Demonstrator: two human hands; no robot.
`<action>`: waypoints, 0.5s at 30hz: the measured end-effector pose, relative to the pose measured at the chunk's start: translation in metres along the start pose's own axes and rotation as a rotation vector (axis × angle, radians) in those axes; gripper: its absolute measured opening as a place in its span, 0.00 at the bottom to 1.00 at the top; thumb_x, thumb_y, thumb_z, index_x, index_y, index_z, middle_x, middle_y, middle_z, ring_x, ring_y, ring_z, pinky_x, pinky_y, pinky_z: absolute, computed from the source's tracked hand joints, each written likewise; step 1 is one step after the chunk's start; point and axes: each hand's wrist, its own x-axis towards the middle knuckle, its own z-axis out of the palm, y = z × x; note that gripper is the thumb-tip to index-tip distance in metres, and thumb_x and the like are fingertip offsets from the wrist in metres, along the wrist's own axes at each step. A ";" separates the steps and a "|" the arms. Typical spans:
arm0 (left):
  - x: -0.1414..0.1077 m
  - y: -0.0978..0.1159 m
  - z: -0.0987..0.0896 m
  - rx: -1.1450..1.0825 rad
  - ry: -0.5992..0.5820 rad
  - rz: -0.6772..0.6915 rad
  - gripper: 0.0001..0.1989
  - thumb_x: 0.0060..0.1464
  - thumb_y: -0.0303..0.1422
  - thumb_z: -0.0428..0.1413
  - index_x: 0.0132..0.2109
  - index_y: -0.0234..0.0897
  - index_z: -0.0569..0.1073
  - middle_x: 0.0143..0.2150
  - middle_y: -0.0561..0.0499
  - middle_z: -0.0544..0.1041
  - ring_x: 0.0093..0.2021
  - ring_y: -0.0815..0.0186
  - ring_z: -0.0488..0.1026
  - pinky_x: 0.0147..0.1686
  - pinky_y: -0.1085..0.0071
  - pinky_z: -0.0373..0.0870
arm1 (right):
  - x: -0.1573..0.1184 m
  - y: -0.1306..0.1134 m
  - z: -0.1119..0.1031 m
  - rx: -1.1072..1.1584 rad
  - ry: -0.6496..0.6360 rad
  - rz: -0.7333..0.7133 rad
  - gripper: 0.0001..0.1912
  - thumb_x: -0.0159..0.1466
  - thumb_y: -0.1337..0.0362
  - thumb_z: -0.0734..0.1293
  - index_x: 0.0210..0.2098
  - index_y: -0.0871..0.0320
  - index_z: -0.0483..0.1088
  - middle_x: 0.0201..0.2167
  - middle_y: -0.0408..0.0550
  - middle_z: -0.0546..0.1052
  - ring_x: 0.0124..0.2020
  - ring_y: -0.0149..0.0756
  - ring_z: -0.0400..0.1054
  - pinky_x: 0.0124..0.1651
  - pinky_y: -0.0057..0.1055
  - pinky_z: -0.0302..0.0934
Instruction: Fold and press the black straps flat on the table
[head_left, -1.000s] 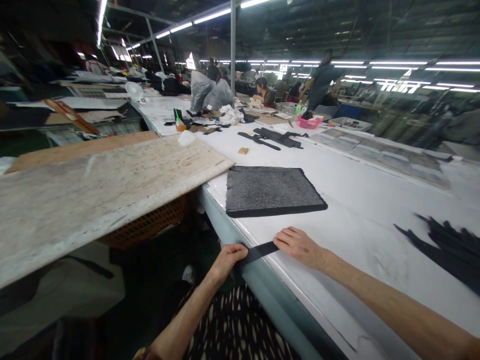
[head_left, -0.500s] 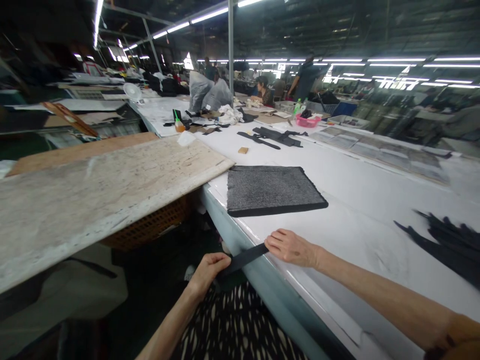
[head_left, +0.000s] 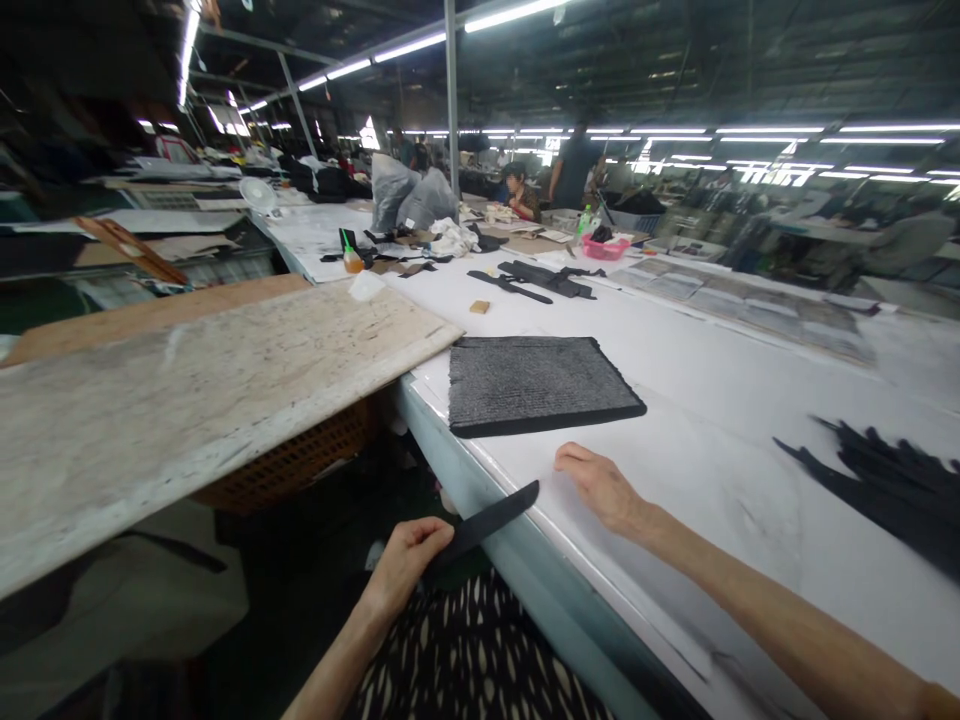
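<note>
My left hand [head_left: 412, 560] pinches a narrow black fabric strip [head_left: 495, 517] between thumb and fingers, off the near edge of the white table. The strip's rounded free end points up to the right, over the table edge. Just beyond that end, apart from the strip, is my right hand [head_left: 604, 488]. Its fingers are bent and pressed together, and anything between them is too small or hidden to make out. Past both hands lies a stack of dark grey strip-like pieces [head_left: 536, 380] with black edges, flat on the table.
The white table [head_left: 697, 480] carries more black strips [head_left: 885, 480] at right and black cut pieces [head_left: 544, 278] farther back. A small tan block [head_left: 479, 307] and a pink basket [head_left: 604, 248] stand beyond. A stained board [head_left: 225, 400] juts in from the left. People work in the background.
My right hand has let go of the strip's end and moved a little up and right. The left hand still holds the strip, and the view has shifted slightly.
</note>
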 end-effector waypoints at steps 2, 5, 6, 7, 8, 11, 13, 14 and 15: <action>0.000 0.005 0.004 0.057 -0.022 0.035 0.18 0.42 0.46 0.57 0.25 0.33 0.73 0.21 0.53 0.68 0.24 0.69 0.61 0.25 0.73 0.57 | 0.006 -0.015 -0.001 0.145 0.042 0.056 0.18 0.62 0.78 0.52 0.40 0.59 0.68 0.40 0.47 0.71 0.40 0.30 0.65 0.45 0.27 0.61; 0.001 0.017 0.016 0.161 -0.044 0.118 0.17 0.45 0.45 0.55 0.25 0.33 0.73 0.22 0.53 0.67 0.25 0.68 0.59 0.26 0.73 0.55 | 0.019 -0.044 0.002 0.281 -0.065 0.026 0.11 0.64 0.70 0.58 0.43 0.57 0.69 0.42 0.46 0.71 0.44 0.32 0.64 0.49 0.28 0.58; 0.001 0.021 0.021 0.193 -0.046 0.150 0.17 0.45 0.45 0.54 0.25 0.33 0.73 0.22 0.53 0.67 0.26 0.68 0.59 0.26 0.73 0.55 | 0.022 -0.052 0.004 0.313 -0.121 0.034 0.08 0.64 0.68 0.60 0.41 0.56 0.69 0.40 0.45 0.72 0.42 0.31 0.64 0.47 0.27 0.58; 0.001 0.024 0.025 0.223 -0.045 0.181 0.16 0.46 0.44 0.53 0.25 0.34 0.74 0.22 0.53 0.66 0.26 0.68 0.59 0.27 0.72 0.55 | 0.023 -0.059 0.008 0.340 -0.171 0.061 0.06 0.63 0.67 0.62 0.37 0.56 0.70 0.36 0.43 0.73 0.39 0.31 0.65 0.44 0.26 0.58; 0.002 0.027 0.029 0.250 -0.045 0.207 0.16 0.46 0.43 0.53 0.25 0.34 0.74 0.22 0.54 0.66 0.26 0.67 0.59 0.27 0.72 0.55 | 0.024 -0.064 0.012 0.361 -0.209 0.102 0.04 0.62 0.67 0.63 0.33 0.56 0.71 0.32 0.42 0.73 0.36 0.30 0.66 0.41 0.24 0.58; 0.009 0.026 0.033 0.317 -0.058 0.256 0.14 0.45 0.41 0.52 0.22 0.35 0.72 0.19 0.55 0.62 0.25 0.67 0.57 0.27 0.71 0.54 | 0.019 -0.059 0.025 0.374 -0.247 0.248 0.08 0.61 0.68 0.63 0.25 0.57 0.69 0.25 0.40 0.71 0.29 0.29 0.65 0.35 0.23 0.55; 0.019 0.022 0.029 0.368 -0.073 0.269 0.13 0.43 0.40 0.53 0.21 0.36 0.72 0.19 0.55 0.62 0.26 0.67 0.58 0.28 0.71 0.55 | 0.012 -0.041 0.027 0.354 -0.237 0.310 0.09 0.60 0.66 0.62 0.24 0.58 0.67 0.24 0.41 0.71 0.29 0.30 0.64 0.34 0.24 0.55; 0.024 0.019 0.026 0.387 -0.055 0.271 0.12 0.43 0.41 0.54 0.21 0.37 0.72 0.19 0.55 0.62 0.26 0.66 0.59 0.29 0.71 0.55 | 0.009 -0.030 0.025 0.340 -0.233 0.325 0.10 0.61 0.64 0.61 0.24 0.57 0.66 0.24 0.41 0.71 0.29 0.31 0.64 0.33 0.25 0.54; 0.028 0.017 0.023 0.402 -0.029 0.270 0.12 0.42 0.42 0.55 0.21 0.38 0.72 0.19 0.54 0.63 0.26 0.65 0.60 0.29 0.70 0.56 | 0.004 -0.018 0.019 0.325 -0.227 0.339 0.12 0.62 0.61 0.60 0.23 0.57 0.64 0.24 0.42 0.70 0.29 0.32 0.64 0.33 0.26 0.54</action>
